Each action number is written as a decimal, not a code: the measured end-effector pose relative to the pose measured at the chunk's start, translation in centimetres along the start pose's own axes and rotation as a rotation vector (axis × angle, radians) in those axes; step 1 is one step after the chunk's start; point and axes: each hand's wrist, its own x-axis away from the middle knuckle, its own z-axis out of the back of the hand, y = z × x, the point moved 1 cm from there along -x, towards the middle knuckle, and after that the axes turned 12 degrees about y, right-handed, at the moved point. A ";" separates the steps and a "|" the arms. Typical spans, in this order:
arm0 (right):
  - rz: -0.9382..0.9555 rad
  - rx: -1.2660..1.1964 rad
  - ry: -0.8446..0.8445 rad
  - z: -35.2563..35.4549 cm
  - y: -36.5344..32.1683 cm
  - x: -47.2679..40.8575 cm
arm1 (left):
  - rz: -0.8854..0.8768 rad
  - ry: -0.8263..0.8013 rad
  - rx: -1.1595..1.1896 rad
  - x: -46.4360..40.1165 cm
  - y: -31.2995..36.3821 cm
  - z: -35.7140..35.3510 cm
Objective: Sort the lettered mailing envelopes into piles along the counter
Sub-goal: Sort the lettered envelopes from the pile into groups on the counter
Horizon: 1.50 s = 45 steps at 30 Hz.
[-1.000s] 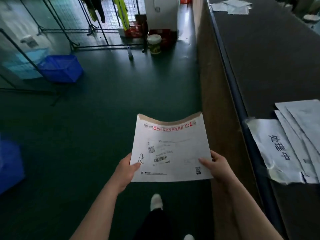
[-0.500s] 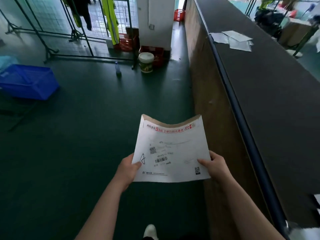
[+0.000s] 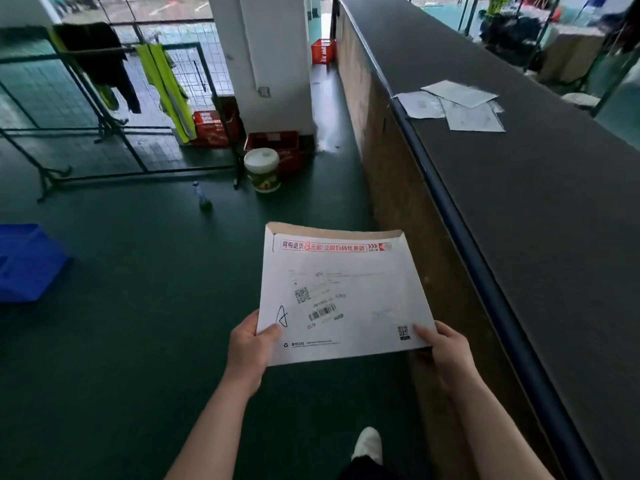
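You are holding a white mailing envelope (image 3: 343,296) flat in front of you, above the green floor (image 3: 138,341) and just left of the counter (image 3: 519,237). A handwritten "A" is sitting near its near-left corner, beside your left thumb. Your left hand (image 3: 250,351) is pinching the near-left corner, thumb on top, the other fingers hidden underneath. Your right hand (image 3: 446,351) is gripping the near-right corner the same way, thumb lying beside a small printed code. The small print on the label is too blurred to read.

Farther along the counter, a loose pile of white envelopes (image 3: 457,105) is lying near its left edge; their letters are not legible.

On the floor to the far left, a white bucket (image 3: 262,169) is standing with its lid on, so its contents are not showing. Red baskets (image 3: 277,143) are sitting behind it; what they hold is hard to make out. A blue bin (image 3: 27,261) is being cut off by the left edge. A small bottle (image 3: 202,197) is standing near the metal rack (image 3: 114,109), where a yellow-green vest (image 3: 166,88) is hanging. Your white shoe (image 3: 369,445) is showing at the near edge.
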 end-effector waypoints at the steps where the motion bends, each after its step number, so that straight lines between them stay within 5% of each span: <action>1: 0.004 -0.004 -0.014 -1.7 -2.1 -1.6 | 0.000 0.037 0.003 -2.3 1.6 -0.6; 10: 0.074 0.042 -0.142 -18.1 -18.0 -15.5 | 0.041 0.216 0.161 -23.0 8.6 -5.6; 17: 0.033 0.281 -0.118 -30.2 -27.8 -26.0 | 0.140 0.117 0.216 -41.5 14.0 -12.0; 20: 0.108 0.278 -0.036 -33.3 -33.4 -29.5 | 0.218 -0.044 0.327 -49.2 19.2 -16.6; 28: 0.181 -0.034 0.351 -32.3 -41.6 -42.8 | 0.235 -0.531 0.142 -60.8 27.1 -33.6; 39: 0.082 -0.169 0.295 -31.3 -54.0 -63.7 | -0.078 -0.507 -0.288 -75.3 38.4 -55.1; 45: 0.071 -0.087 0.418 -25.9 -59.7 -69.9 | -0.039 -0.600 -0.320 -78.6 40.4 -67.0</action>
